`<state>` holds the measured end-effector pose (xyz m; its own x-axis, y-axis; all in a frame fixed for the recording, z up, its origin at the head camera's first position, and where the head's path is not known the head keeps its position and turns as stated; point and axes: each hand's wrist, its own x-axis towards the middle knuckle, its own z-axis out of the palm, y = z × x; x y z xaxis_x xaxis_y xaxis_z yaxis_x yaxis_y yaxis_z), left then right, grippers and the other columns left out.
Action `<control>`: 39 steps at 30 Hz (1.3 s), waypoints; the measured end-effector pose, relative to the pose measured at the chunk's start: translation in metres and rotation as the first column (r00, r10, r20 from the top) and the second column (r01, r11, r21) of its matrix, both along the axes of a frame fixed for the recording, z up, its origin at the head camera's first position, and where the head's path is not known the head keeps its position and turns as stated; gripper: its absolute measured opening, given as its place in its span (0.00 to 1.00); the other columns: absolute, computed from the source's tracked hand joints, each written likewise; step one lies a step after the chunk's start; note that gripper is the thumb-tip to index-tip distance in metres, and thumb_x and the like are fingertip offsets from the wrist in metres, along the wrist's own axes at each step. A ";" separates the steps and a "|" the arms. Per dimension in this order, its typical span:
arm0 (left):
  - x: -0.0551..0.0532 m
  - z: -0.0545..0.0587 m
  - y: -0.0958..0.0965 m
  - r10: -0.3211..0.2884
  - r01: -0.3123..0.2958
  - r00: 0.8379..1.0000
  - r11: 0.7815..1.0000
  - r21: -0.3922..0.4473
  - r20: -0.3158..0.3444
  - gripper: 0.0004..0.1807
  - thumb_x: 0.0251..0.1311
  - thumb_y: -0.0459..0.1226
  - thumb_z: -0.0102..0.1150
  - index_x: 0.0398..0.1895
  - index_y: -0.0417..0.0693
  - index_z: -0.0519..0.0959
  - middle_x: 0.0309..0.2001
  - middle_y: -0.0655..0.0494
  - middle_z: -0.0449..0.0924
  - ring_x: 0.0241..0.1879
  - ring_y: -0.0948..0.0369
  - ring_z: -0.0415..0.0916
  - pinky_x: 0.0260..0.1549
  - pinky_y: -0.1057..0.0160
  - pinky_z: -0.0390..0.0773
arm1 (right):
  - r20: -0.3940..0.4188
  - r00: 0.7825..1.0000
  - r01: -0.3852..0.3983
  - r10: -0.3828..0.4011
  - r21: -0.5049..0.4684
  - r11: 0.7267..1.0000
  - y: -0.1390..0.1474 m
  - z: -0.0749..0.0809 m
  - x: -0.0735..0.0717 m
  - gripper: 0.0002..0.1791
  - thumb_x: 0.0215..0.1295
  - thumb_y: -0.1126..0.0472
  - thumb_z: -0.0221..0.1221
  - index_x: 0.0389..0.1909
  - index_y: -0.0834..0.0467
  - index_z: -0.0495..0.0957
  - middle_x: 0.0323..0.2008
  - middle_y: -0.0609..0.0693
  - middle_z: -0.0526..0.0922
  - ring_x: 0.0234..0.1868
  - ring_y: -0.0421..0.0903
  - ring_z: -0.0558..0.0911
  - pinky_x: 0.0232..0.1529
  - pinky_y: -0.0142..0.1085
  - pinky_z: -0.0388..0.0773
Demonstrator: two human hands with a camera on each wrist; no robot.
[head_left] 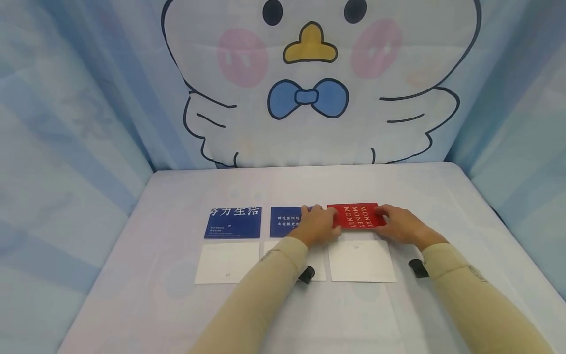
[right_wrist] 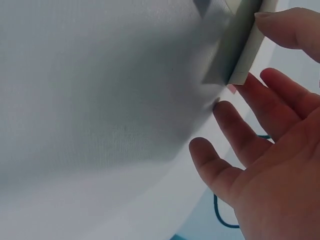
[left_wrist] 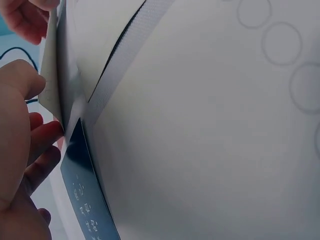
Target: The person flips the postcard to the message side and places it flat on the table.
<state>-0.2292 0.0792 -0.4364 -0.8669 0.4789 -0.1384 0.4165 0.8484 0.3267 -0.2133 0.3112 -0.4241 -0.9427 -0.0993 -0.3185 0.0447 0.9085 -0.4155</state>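
A red card [head_left: 355, 217] printed with "MONEY" in several lines is held at both ends, near the back of the row. My left hand [head_left: 315, 227] pinches its left end; the thumb lies on the card's pale side in the left wrist view. At the right end my right hand [head_left: 403, 226] grips it between thumb and index finger, the other fingers spread below in the right wrist view. Just left of the red card lies a blue card [head_left: 282, 225] with white characters, its right part hidden by my left hand. Another blue card [head_left: 233, 227] lies farther left.
In front of the coloured cards lie three white cards: left [head_left: 226, 264], middle [head_left: 317, 265], partly covered by my left forearm, and right [head_left: 362, 263]. A pale cloth covers the table [head_left: 155, 305]. Behind stands a curtain [head_left: 309, 142] with a cartoon bird.
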 end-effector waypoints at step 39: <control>0.006 0.005 -0.006 0.138 -0.116 0.985 0.974 0.196 -0.099 0.29 0.65 0.36 0.62 0.69 0.51 0.67 0.33 0.63 0.78 0.48 0.59 0.75 0.62 0.51 0.60 | -0.233 0.967 0.076 -0.106 -0.134 0.988 0.010 0.002 0.017 0.21 0.72 0.65 0.54 0.63 0.69 0.70 0.51 0.67 0.80 0.53 0.65 0.77 0.57 0.59 0.73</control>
